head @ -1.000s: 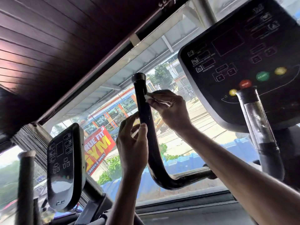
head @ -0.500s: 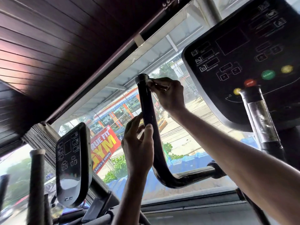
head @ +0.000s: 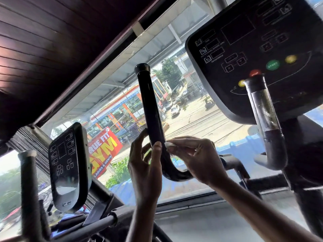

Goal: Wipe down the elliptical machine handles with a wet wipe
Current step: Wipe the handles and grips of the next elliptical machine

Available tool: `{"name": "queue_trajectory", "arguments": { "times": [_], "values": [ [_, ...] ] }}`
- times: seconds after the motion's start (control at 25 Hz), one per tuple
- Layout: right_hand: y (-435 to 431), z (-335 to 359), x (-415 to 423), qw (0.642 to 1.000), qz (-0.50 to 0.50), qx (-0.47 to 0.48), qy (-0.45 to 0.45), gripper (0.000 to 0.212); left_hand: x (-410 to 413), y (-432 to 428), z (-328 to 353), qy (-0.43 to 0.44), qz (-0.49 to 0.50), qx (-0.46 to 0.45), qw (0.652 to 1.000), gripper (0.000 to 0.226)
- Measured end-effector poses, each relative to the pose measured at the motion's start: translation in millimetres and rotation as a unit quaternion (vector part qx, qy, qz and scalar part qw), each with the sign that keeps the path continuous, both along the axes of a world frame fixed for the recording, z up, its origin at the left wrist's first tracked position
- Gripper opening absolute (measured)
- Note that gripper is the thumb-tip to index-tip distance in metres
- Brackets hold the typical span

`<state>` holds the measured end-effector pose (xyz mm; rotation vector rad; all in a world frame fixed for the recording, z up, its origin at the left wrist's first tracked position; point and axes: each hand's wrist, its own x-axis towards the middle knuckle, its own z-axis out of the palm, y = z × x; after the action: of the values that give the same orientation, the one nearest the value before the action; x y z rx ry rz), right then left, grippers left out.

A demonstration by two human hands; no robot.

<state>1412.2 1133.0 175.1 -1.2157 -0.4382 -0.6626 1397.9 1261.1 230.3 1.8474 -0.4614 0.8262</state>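
Right hand [head: 197,159] pinches one white wet wipe [head: 168,144] against the black elliptical handle [head: 148,102], low near its bend. Left hand [head: 145,165] clasps that handle just beside the wipe. Two consoles: big console [head: 253,49] upper right of the handle, smaller console [head: 68,165] lower left.

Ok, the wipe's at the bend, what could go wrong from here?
1. The right hand only pinches the small wipe against one side of the handle, so it may slip out or leave the far side unwiped.
2. The left hand grips the handle beside the wipe, so the patch under it could be missed.
3. The other handle looks streaked and could be forgotten.
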Motion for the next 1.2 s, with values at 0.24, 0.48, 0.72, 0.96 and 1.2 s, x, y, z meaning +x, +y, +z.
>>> {"name": "queue_trajectory", "arguments": {
  "times": [0.24, 0.48, 0.72, 0.96, 1.2],
  "values": [
    [-16.1, -63.3, -17.8, 0.962, -0.157, -0.213, -0.074, 0.017, -21.6, 3.7, -60.5, -0.002, 0.030, -0.039, 0.999, 0.055],
    [-2.6, -68.8, -18.6, 0.952, -0.201, -0.214, -0.086, 0.022, -21.7, -8.9, -88.7, -0.017, 0.035, -0.059, 0.998, 0.057],
    [-39.7, -140.3, 45.5, 0.910, -0.303, -0.282, 0.011, 0.038, -16.7, -21.6, -102.3, -0.015, 0.034, -0.097, 0.995, 0.059],
    [-33.8, -133.5, 45.3, 0.906, -0.304, -0.291, 0.055, 0.039, -12.4, -22.1, -106.2, -0.017, 0.028, -0.102, 0.994, 0.058],
    [-17.3, -134.9, 29.8, 0.912, -0.316, -0.257, -0.046, 0.033, -12.1, -21.1, -104.9, -0.013, 0.014, -0.114, 0.993, 0.060]
  ]
}}
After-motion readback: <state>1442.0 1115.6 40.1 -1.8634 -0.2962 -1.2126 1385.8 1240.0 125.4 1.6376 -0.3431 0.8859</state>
